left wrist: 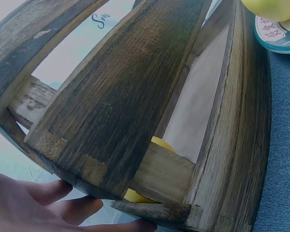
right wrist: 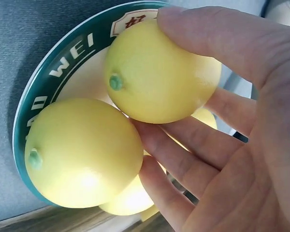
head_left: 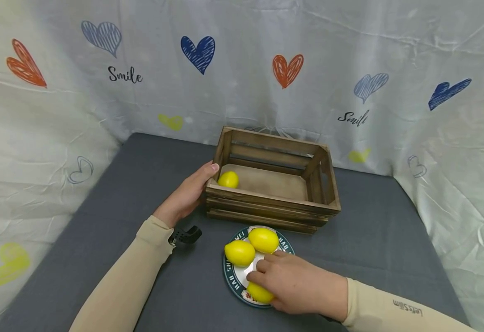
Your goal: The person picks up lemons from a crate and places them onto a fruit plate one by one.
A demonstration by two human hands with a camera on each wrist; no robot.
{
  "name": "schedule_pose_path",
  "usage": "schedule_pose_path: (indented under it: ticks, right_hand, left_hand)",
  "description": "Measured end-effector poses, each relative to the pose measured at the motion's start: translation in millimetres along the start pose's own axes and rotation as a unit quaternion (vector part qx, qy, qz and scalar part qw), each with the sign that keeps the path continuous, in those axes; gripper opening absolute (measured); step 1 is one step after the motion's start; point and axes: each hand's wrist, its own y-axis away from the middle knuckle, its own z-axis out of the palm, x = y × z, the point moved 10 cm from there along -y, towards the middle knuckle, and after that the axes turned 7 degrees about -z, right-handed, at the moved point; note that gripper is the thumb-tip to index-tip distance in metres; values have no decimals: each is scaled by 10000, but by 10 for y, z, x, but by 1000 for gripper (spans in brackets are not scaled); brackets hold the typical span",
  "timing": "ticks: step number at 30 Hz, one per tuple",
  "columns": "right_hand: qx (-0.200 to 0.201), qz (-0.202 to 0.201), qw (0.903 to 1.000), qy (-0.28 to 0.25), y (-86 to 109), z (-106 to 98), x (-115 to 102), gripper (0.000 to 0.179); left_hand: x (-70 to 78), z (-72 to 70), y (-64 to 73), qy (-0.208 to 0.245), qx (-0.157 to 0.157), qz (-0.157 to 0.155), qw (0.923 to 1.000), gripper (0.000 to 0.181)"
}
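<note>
My left hand (head_left: 185,196) holds the left end of a slatted wooden crate (head_left: 267,214), its thumb at the rim. In the left wrist view the fingers (left wrist: 77,210) touch the crate's outer side. One yellow lemon (head_left: 228,179) lies inside, in the near left corner. In front of the crate is a round plate (head_left: 230,276) with a dark green lettered rim. My right hand (head_left: 298,286) grips a lemon (right wrist: 162,72) at the plate's near side, thumb and fingers around it. Two more lemons, one at left (head_left: 239,253) and one farther back (head_left: 263,240), lie on the plate.
A dark grey cloth (head_left: 175,290) covers the table. A pale curtain (head_left: 242,92) printed with hearts hangs behind and along both sides. The left wrist wears a black strap (head_left: 187,235). The crate stands close to the back curtain.
</note>
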Motion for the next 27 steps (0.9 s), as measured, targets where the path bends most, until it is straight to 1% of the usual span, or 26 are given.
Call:
schedule_pose_path:
  ticks: [5, 11, 15, 23, 27]
  right_hand:
    - [-16, 44, 10000, -7, 10, 10, 32, 60]
    - [26, 37, 10000, 6, 22, -18, 17, 60]
    - [11, 95, 9999, -113, 44, -47, 30, 62]
    - [120, 184, 9993, -313, 69, -167, 72, 61]
    - [137, 226, 9987, -440, 94, -282, 113, 59]
  left_hand:
    - [21, 11, 6, 20, -6, 34, 10000, 87]
    - [38, 7, 20, 90, 17, 24, 10000, 87]
    - [35, -2, 16, 80, 38, 15, 10000, 87]
    - [12, -12, -15, 8, 49, 35, 10000, 87]
    - [-17, -9, -23, 7, 56, 2, 10000, 87]
